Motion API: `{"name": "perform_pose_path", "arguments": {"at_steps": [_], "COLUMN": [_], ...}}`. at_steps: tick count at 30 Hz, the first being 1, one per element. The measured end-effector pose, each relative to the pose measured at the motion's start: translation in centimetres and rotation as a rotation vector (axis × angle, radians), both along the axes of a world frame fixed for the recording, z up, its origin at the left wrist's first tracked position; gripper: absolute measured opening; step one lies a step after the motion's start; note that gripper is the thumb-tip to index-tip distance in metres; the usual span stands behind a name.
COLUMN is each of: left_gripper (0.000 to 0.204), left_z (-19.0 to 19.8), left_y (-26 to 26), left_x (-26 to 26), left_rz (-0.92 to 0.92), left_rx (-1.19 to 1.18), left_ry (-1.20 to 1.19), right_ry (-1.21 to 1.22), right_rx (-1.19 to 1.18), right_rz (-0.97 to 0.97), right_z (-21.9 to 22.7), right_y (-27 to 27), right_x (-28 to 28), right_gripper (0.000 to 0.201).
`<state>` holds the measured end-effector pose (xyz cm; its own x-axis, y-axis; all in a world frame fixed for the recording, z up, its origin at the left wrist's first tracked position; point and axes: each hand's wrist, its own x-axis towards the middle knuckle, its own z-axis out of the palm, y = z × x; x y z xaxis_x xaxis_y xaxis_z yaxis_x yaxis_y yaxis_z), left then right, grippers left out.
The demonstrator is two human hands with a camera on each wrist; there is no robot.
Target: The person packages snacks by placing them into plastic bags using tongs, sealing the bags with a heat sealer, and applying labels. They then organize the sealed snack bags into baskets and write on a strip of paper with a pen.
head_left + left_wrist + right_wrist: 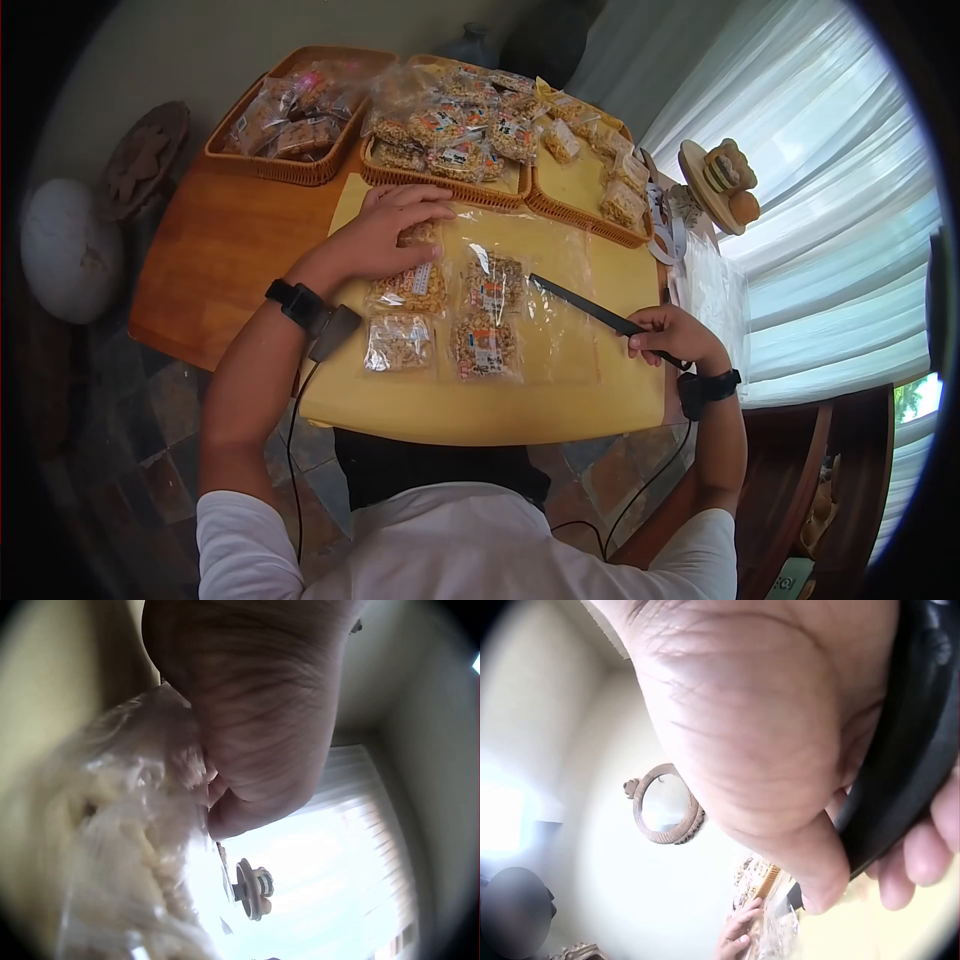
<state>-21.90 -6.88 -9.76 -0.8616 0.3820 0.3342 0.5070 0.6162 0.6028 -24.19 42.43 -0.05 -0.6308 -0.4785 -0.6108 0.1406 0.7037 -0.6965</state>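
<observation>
My right hand grips the black handle of a knife, and its dark blade points left, the tip close to a packet of grain snack. In the right wrist view the thumb and fingers wrap round that handle. My left hand rests on the upper packets of the left column, its fingers stretched out and partly hiding one. Below it lie another packet with a label and a plainer one. A further labelled packet lies in the right column, joined by clear plastic film.
A yellow sheet covers much of the wooden table. Along the back stand wicker baskets with bagged snacks, including one full of packets. At the right are a small stand with ornaments and a white curtain.
</observation>
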Motion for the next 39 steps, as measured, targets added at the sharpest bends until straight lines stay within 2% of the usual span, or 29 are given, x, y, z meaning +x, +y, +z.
{"name": "perform_pose_path", "arguments": {"at_steps": [4,6,8,10,16,19,23,24,25,26,28,30,35,39], "left_gripper": [0.05,0.047,0.046,0.044,0.041,0.043,0.049,0.052,0.063,0.063,0.078,0.083,0.097,0.096], "left_z": [0.5,0.7,0.6,0.5,0.0,0.2,0.9,1.5,2.1,2.9,3.9,3.9,2.8,2.0], "left_y": [0.2,0.4,0.9,1.2,1.4,1.4,1.8,2.0,2.4,3.1,4.7,5.8,6.5,6.6], "left_x": [0.2,0.4,0.5,0.7,0.6,0.6,1.3,1.5,1.8,2.3,4.0,5.0,5.3,5.5], "left_rz": [-0.023,-0.062,-0.072,-0.08,-0.074,-0.074,-0.086,-0.095,-0.135,-0.151,-0.253,-0.306,-0.397,-0.395], "left_rx": [-0.013,0.012,0.001,-0.011,-0.052,-0.062,-0.087,-0.097,-0.146,-0.168,-0.22,-0.273,-0.382,-0.442], "left_ry": [0.033,0.038,0.014,-0.005,0.013,0.01,0.031,0.066,0.064,0.076,-0.001,-0.002,0.025,0.045], "right_ry": [-0.003,-0.041,-0.065,-0.083,-0.002,0.063,0.094,0.147,0.2,0.211,0.354,0.333,0.393,0.502], "right_rx": [0.042,0.159,0.115,0.245,0.194,0.168,0.149,0.153,0.153,0.133,0.164,0.138,0.109,0.064], "right_rz": [0.022,-0.006,0.024,0.108,0.174,0.182,0.149,0.085,0.015,-0.003,-0.032,-0.069,0.041,0.146], "right_z": [1.4,2.5,2.5,2.5,1.4,0.9,1.8,1.4,1.1,0.9,0.4,0.1,-0.8,-0.9], "right_y": [1.8,2.3,2.1,1.0,-1.0,0.3,2.1,2.3,2.5,2.1,0.4,-0.9,-2.5,-2.6], "right_x": [1.3,1.9,2.2,2.6,3.3,3.0,1.9,1.6,1.4,1.4,1.6,1.7,1.3,1.2], "right_gripper": [0.016,0.018,0.022,0.028,0.038,0.04,0.036,0.033,0.03,0.03,0.026,0.029,0.031,0.031]}}
